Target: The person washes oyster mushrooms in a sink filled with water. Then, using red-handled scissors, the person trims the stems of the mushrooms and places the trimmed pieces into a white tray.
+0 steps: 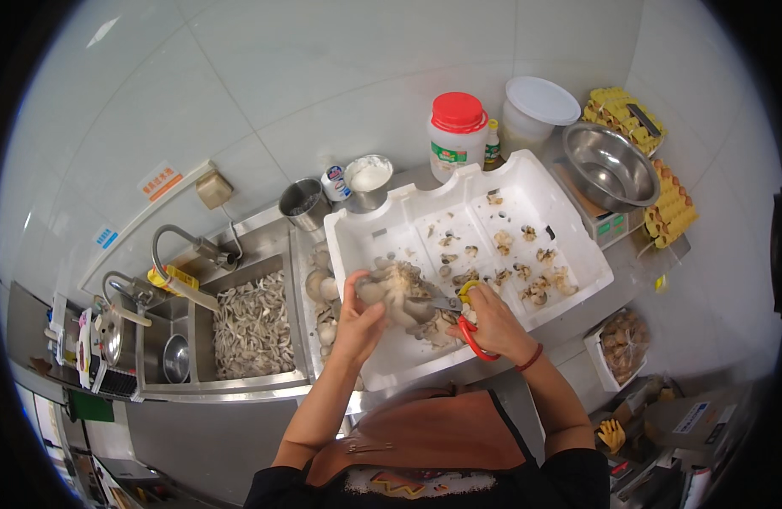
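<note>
My left hand point(362, 318) grips a cluster of oyster mushrooms point(394, 292) over the near left part of a white foam box point(391, 369). In my right hand point(496, 324) is a pair of scissors point(470, 337) with red and yellow handles; their blades reach to the base of the cluster, and part of them is hidden by the mushrooms. Cut mushroom stem ends point(503, 239) lie scattered in the box. More oyster mushrooms point(322, 286) lie on the counter, partly under the box's left edge.
At the left, a steel sink point(203, 343) holds many mushroom pieces point(254, 327) beneath a faucet point(174, 232). Behind the box stand a steel cup point(305, 207), a container of white powder point(370, 178) and a red-lidded jar point(457, 137). A steel bowl point(610, 167) rests on a scale point(610, 229) beside egg trays point(669, 203).
</note>
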Action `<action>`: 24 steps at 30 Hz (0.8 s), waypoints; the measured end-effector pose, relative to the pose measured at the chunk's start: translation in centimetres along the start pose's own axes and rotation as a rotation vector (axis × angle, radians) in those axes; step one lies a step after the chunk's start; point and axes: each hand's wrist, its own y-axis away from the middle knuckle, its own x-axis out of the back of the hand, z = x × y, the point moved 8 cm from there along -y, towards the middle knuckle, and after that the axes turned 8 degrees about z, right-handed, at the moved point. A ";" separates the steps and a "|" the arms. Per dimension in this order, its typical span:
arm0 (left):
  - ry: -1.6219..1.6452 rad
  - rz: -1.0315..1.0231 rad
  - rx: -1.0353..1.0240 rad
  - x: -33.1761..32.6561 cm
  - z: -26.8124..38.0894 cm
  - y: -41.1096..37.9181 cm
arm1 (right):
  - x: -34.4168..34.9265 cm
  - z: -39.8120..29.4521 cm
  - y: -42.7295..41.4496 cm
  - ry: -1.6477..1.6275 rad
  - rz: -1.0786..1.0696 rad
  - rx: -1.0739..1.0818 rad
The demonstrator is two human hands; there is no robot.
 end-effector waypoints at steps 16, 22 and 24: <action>-0.038 -0.046 0.049 0.6 -1.1 -0.2 | -0.1 -0.9 -0.1 -0.064 0.049 0.062; -0.155 -0.086 0.024 0.1 -1.6 -0.3 | -0.3 -0.6 -0.7 0.034 0.150 0.066; -0.136 -0.082 0.033 0.0 -1.6 -0.3 | -0.3 -0.3 -0.6 0.089 0.147 0.044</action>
